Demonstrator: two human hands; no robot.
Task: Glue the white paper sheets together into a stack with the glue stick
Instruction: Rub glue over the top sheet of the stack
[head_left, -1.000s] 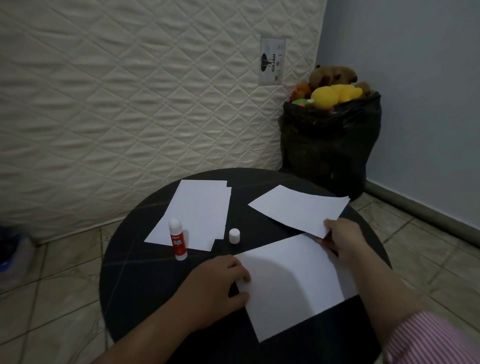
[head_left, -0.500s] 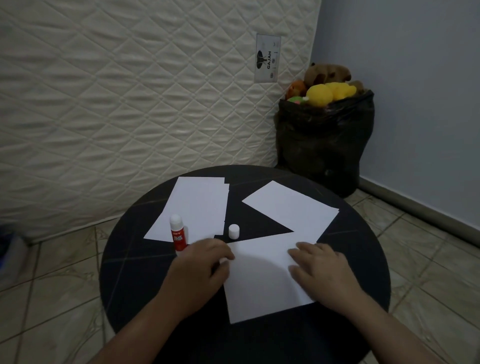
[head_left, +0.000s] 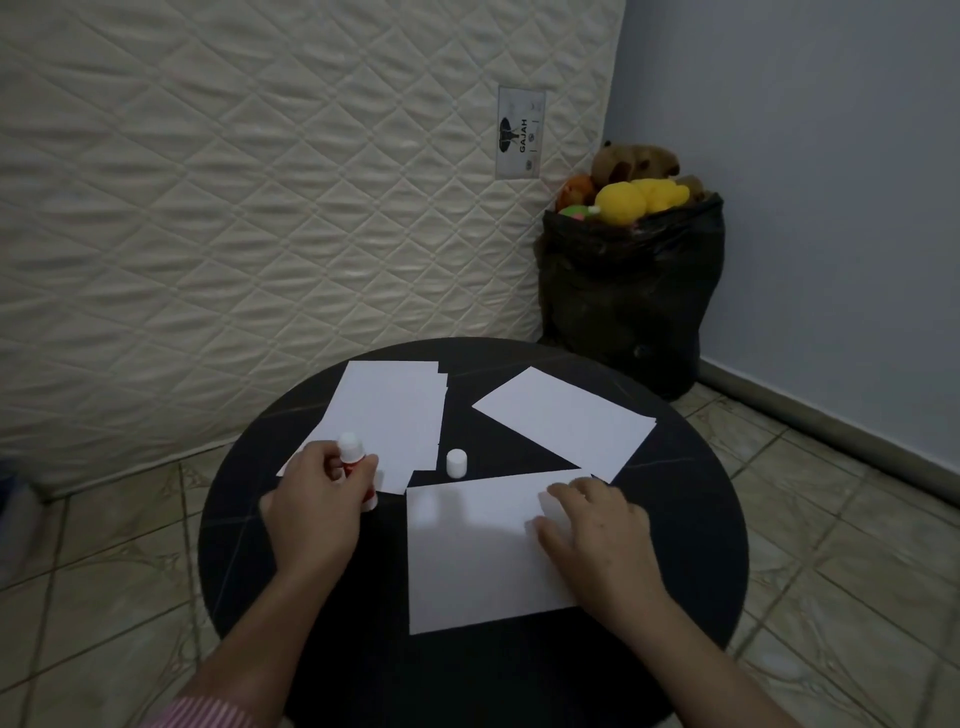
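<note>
The label (head_left: 521, 134) on the quilted mattress (head_left: 249, 197) reads "GAJAH" under a dark emblem, while the print on the red band of the glue stick (head_left: 355, 467) is too blurred and finger-covered to read. The left hand (head_left: 315, 512) is closed around that uncapped stick, upright on the round black table (head_left: 691, 525) at the near edge of the left paper stack (head_left: 395, 415), its white cap (head_left: 456, 463) just beside. The right hand (head_left: 597, 535) lies flat with fingers spread on the nearest sheet (head_left: 467, 561), and another sheet (head_left: 566, 421) lies beyond.

Table (head_left: 249, 545): paper stack (head_left: 395, 415) rear left, single sheet (head_left: 566, 421) rear right, near sheet (head_left: 478, 561) front centre. Cap (head_left: 456, 463) between them. Glue stick (head_left: 358, 467) on stack's front edge.
</note>
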